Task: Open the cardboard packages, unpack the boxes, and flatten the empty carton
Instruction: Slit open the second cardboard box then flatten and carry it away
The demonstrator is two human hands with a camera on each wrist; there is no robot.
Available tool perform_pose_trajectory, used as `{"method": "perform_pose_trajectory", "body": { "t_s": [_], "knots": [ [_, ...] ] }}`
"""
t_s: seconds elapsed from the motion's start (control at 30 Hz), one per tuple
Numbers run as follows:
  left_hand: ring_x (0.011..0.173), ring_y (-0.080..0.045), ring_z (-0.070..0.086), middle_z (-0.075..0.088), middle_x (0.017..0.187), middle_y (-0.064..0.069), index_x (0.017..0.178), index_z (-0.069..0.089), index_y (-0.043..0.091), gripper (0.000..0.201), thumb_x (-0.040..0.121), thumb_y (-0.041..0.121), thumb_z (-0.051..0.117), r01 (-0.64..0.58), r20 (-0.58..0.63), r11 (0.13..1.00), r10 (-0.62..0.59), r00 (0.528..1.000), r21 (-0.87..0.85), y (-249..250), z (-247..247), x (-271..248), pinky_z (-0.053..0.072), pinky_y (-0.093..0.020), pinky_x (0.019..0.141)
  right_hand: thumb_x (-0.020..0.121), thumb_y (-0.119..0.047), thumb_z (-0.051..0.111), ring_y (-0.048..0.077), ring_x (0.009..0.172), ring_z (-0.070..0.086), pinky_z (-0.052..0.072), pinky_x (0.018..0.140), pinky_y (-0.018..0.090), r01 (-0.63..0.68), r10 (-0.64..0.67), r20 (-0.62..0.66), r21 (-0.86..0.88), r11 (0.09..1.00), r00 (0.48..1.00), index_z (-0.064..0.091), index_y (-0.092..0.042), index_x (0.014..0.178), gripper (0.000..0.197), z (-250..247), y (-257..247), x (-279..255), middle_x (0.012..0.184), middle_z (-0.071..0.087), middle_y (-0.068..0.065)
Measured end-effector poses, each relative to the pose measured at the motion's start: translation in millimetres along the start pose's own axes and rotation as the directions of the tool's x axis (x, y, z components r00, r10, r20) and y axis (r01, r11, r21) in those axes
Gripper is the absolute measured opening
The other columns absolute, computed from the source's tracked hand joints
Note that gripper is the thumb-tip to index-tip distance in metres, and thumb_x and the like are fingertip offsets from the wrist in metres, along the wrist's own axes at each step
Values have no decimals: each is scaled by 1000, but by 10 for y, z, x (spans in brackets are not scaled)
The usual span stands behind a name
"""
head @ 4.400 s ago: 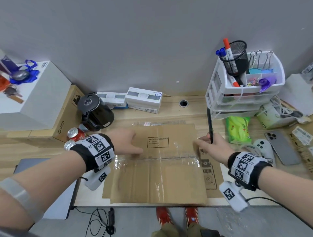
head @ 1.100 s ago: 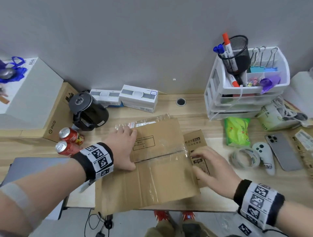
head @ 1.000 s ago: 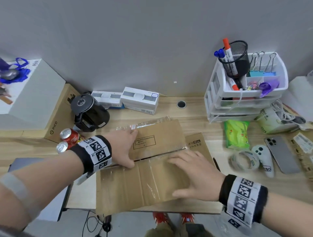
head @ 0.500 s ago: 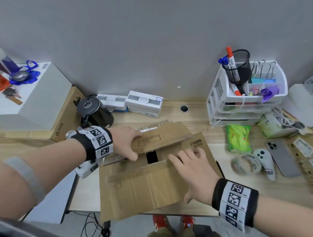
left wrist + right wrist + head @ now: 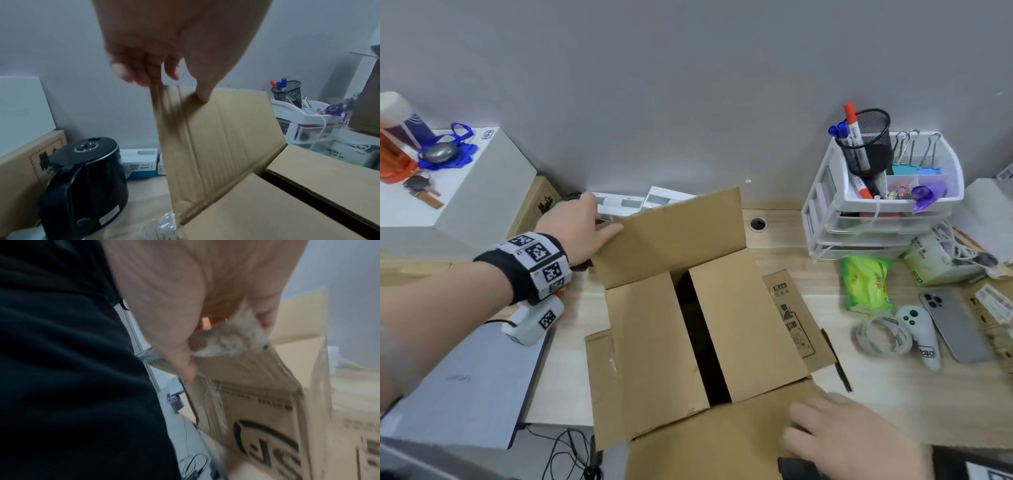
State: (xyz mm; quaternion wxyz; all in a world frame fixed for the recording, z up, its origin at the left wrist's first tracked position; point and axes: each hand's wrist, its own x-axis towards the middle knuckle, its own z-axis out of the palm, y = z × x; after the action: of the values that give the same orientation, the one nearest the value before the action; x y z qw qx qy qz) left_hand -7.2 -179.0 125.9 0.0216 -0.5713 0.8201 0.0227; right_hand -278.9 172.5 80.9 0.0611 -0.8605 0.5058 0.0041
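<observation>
Left hand (image 5: 578, 229) pinches the cardboard carton's (image 5: 654, 346) raised far flap (image 5: 671, 240); right hand (image 5: 849, 442) grips the near flap (image 5: 709, 445).

The head view looks steeply down from above the table (image 5: 893, 394); both wrist views sit close, facing far along each hand, sharing the cardboard carton (image 5: 654, 342) (image 5: 216, 138) (image 5: 257, 402).

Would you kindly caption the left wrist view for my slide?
Left hand pinches the carton's raised far flap beside a black kettle.
</observation>
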Motion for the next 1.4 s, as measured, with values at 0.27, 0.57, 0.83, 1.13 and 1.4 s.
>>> {"method": "perform_pose_trajectory", "body": {
  "t_s": [0.27, 0.57, 0.83, 1.13, 1.4],
  "knots": [
    [106, -39, 54, 57, 115, -15, 116, 54, 12, 36, 93, 38, 64, 67, 15, 997, -67, 998, -35, -51, 380, 63, 50, -49, 89, 63, -38, 48, 7, 41, 46, 14, 44, 23, -31, 18, 352, 32, 999, 936, 36, -28, 77, 21, 341, 50, -23, 75, 40, -8],
    [116, -41, 48, 44, 130, -19, 123, 50, 5, 56, 73, 21, 72, 52, 98, 999, -52, 994, 0, 104, 491, -175, 48, -51, 95, 92, -44, 49, 26, 104, 55, 37, 76, 34, -204, -98, 605, 411, 889, 790, 39, -25, 119, 34, 17, 101, 287, 120, 52, 1],
    [92, -26, 53, 57, 96, -5, 95, 74, 10, 27, 100, 28, 54, -368, 96, 924, 377, 921, -103, 465, 289, -659, 48, -44, 82, 87, -1, 51, 29, 97, 59, 50, 75, 42, 27, -138, 479, 231, 973, 867, 40, -22, 134, 53, -253, 334, 1005, 131, 41, 1],
    [98, -28, 59, 50, 119, -4, 124, 54, 15, 40, 85, 18, 54, -643, 617, 751, 580, 532, -152, 925, 670, -1254, 54, -43, 80, 91, -6, 58, 27, 76, 45, 25, 45, 33, 435, -285, 668, -65, 898, 688, 41, -14, 141, 53, -7, 438, 1730, 130, 43, 12],
    [68, -10, 46, 40, 96, 5, 81, 52, 24, 46, 88, 69, 46, -571, 336, 779, 627, 703, -259, 615, 122, -1304, 49, -32, 64, 82, -25, 72, 22, 76, 56, 52, 68, 41, 288, -211, 507, -78, 954, 836, 54, -24, 111, 34, -840, 835, 1444, 110, 45, -4]
  ]
}}
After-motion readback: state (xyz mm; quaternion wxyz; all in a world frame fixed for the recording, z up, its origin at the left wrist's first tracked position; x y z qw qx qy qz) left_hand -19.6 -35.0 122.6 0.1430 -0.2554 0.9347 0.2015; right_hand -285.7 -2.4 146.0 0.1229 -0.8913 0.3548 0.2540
